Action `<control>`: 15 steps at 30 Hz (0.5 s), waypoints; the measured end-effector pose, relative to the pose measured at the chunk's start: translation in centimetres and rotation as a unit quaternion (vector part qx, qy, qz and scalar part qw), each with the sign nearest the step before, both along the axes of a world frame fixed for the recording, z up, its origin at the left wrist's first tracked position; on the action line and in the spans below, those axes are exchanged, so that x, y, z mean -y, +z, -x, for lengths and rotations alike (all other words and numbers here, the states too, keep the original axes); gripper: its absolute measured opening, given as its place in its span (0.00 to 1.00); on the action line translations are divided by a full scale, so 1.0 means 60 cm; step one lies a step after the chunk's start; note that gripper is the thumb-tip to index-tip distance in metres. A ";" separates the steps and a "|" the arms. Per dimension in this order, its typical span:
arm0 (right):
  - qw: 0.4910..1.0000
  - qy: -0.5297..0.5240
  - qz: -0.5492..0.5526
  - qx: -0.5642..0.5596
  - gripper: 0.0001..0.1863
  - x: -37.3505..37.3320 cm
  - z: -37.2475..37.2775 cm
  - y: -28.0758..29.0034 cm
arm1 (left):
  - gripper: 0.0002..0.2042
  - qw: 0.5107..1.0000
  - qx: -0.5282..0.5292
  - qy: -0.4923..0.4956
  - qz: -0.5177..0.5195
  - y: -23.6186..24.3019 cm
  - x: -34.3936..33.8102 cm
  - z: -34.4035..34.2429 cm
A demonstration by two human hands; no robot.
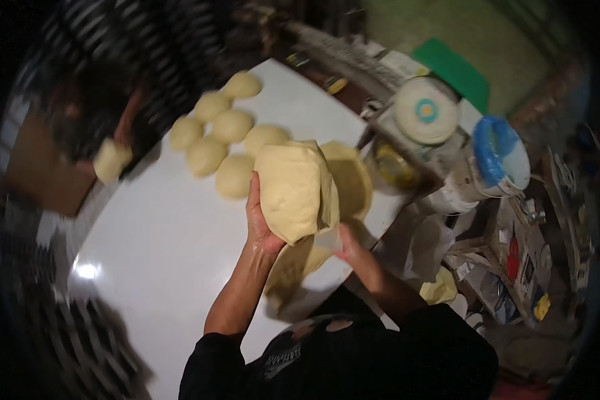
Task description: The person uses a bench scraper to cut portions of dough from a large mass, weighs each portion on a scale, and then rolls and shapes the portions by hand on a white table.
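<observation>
A large, thick lump of pale yellow dough (290,190) is raised above the white table (147,253). My left hand (263,230) is closed around its lower left side, the thumb up along the edge and the other fingers hidden beneath. By the lump's lower right corner is my right hand (350,243), its fingers smeared by motion; whether it touches the dough I cannot tell. Partly behind the lump lies a wide, round yellowish piece (353,180), in shadow. Another yellowish piece (290,270) shows on the table between my forearms.
Several smooth dough balls (207,157) sit grouped on the table's far side. At the left, another person's hand is by a dough piece (112,160). Beyond the right edge stand a white lidded tub (425,110), a bucket with blue plastic (497,150) and a cluttered wooden shelf (487,250).
</observation>
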State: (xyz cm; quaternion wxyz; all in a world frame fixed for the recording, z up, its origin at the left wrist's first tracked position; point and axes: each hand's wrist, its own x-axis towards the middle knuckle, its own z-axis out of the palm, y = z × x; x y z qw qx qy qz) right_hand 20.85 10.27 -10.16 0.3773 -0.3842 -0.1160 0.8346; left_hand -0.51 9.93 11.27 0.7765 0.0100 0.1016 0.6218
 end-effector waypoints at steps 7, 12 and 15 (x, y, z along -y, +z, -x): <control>0.984 0.143 -0.003 0.110 0.46 0.000 -0.258 0.067 | 0.33 0.961 -0.091 -0.168 -0.198 0.277 -0.384 -0.286; 0.944 0.095 -0.314 0.035 0.48 0.026 -0.364 -0.103 | 0.29 0.932 -0.178 -0.212 -0.235 0.324 -0.606 -0.466; 0.941 0.079 -0.322 0.064 0.34 0.016 -0.392 -0.098 | 0.29 0.850 -0.393 -0.198 -0.289 0.253 -0.733 -0.557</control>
